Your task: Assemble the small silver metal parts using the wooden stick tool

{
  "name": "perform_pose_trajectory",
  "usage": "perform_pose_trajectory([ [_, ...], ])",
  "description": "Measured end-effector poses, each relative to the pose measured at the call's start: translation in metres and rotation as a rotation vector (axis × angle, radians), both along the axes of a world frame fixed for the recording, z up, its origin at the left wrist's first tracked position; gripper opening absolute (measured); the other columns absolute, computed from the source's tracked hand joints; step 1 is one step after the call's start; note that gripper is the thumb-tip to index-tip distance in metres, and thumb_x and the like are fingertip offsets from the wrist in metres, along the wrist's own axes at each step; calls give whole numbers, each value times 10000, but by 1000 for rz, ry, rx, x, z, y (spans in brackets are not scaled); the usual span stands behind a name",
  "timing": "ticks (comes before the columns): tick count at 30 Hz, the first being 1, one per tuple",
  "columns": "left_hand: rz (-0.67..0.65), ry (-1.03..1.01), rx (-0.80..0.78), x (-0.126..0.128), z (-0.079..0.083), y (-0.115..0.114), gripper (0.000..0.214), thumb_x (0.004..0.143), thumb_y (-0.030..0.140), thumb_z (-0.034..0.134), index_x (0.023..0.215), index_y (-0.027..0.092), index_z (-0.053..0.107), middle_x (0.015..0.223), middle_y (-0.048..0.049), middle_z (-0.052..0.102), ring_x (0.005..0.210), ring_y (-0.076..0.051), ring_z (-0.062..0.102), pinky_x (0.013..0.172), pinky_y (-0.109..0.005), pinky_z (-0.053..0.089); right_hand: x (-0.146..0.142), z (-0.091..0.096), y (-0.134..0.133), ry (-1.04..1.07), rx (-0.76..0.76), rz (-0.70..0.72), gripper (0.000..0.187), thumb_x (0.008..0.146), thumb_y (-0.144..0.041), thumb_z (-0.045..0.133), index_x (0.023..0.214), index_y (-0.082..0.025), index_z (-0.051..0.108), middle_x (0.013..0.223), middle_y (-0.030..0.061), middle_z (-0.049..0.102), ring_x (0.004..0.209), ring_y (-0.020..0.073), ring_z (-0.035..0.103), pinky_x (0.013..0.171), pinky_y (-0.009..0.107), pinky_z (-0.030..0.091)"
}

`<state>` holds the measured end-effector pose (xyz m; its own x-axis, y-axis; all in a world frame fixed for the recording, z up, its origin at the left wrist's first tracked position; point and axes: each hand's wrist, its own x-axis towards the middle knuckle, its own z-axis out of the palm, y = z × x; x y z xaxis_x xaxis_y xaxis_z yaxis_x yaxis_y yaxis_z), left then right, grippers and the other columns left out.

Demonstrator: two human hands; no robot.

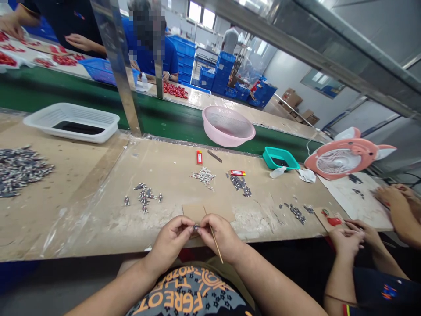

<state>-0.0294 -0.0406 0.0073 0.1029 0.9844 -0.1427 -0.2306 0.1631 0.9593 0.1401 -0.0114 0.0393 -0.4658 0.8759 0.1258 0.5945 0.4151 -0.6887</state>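
My left hand (171,239) and my right hand (222,236) meet near the table's front edge, fingertips pinched on a small dark piece with a pale part (195,227) between them. A thin wooden stick (217,246) slants through my right hand, tucked against its fingers. Under my fingertips lies a flat piece of cardboard (194,211). Beyond it are a pile of small whitish pieces (203,175) and a pile of dark grey pieces (241,184). Several small assembled dark-and-white pieces (144,196) lie to the left. My fingers partly hide the held piece.
Two red lighters (199,158) and a thin metal strip (215,156) lie behind the piles. A pink basin (226,127), white tray (75,125), green tray (280,159) and pink fan (345,158) stand farther back. A co-worker's hands (350,237) work at right.
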Motion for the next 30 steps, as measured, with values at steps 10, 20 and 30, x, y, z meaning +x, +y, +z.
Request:
perform_pose_trajectory([
  [10, -34, 177, 151, -4, 3, 0, 87, 816, 251, 568, 819, 191, 630, 842, -32, 625, 798, -172, 589, 747, -273, 467, -1, 2, 0, -18, -82, -3, 112, 768, -148, 587, 823, -204, 508, 692, -34, 546, 628, 107, 521, 588, 202, 407],
  [20, -25, 29, 97, -6, -1, -4, 97, 802, 282, 601, 820, 190, 576, 822, -19, 608, 778, -164, 572, 730, -272, 461, -11, 14, -5, 31, -98, 50, 126, 759, -139, 569, 850, -213, 522, 710, -28, 571, 638, 112, 540, 592, 203, 418],
  [30, 5, 64, 112, -5, 0, -23, 100, 811, 272, 594, 878, 201, 574, 844, -10, 603, 784, -157, 578, 726, -271, 475, -11, 9, -24, -8, 52, 26, 76, 746, -144, 556, 778, -212, 547, 642, -27, 550, 607, 124, 513, 579, 217, 391],
])
